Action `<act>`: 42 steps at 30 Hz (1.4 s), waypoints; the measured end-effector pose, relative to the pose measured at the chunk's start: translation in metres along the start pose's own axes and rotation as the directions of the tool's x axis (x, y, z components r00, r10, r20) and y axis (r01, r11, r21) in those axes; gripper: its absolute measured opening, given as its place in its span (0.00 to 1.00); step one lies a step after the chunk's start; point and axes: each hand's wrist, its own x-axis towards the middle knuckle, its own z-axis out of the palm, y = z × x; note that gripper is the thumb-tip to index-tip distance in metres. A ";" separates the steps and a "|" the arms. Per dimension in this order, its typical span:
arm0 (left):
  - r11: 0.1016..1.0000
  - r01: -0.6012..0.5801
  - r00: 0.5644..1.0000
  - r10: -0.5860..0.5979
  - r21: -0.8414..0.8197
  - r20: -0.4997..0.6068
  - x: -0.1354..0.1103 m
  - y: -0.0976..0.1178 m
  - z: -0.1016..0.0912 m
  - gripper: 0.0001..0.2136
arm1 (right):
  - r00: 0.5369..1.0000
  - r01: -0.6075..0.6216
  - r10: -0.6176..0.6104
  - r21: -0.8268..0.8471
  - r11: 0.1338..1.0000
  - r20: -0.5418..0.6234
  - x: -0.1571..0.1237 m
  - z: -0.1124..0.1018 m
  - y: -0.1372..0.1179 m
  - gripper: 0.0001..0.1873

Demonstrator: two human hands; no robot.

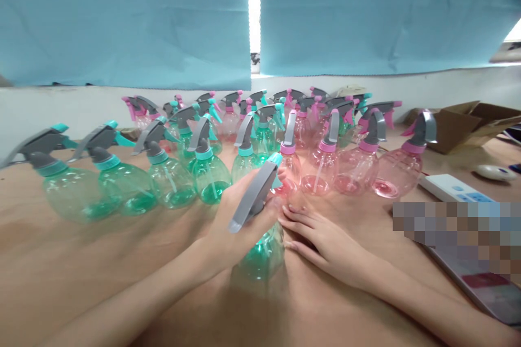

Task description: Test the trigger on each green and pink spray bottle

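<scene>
In the head view, my left hand point(228, 217) is wrapped around the neck of a clear green spray bottle point(260, 263) with a grey and turquoise trigger head. The bottle stands in front of me, and its neck is hidden by my fingers. Beside it on the right, my right hand point(325, 244) lies low over the table with its fingers stretched out. Its fingertips come close to the bottle's side; whether they touch is unclear. Just beyond my hands runs a row of green spray bottles point(173, 184) and pink spray bottles point(319, 176).
More pink and green spray bottles point(230, 119) crowd the back of the wooden table point(163, 293). An open cardboard box point(468, 124), a white power strip point(456, 188) and a white computer mouse point(494, 172) are at the right. A phone-like device point(476, 282), partly pixelated, lies nearer. Blue curtains point(122, 21) hang behind.
</scene>
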 end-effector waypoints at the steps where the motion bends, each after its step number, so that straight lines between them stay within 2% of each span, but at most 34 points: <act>1: 1.000 0.001 1.000 -0.001 -0.002 0.001 0.000 -0.001 0.000 0.06 | 1.000 -0.001 0.001 -0.003 1.000 -0.008 0.000 0.001 0.000 0.25; 21: 1.000 0.010 1.000 -0.010 -0.021 -0.008 0.001 -0.001 0.000 0.05 | 0.999 0.012 -0.010 0.050 0.999 -0.049 0.000 0.002 0.001 0.24; 28: 0.999 0.008 1.000 -0.008 -0.036 -0.007 0.000 -0.001 0.001 0.06 | 1.000 0.004 -0.004 0.018 1.000 -0.012 0.000 0.001 0.001 0.25; 42: 1.000 0.009 1.000 -0.009 -0.012 -0.013 0.000 -0.002 0.000 0.07 | 0.999 0.002 0.000 0.050 0.999 -0.038 0.000 0.002 0.000 0.24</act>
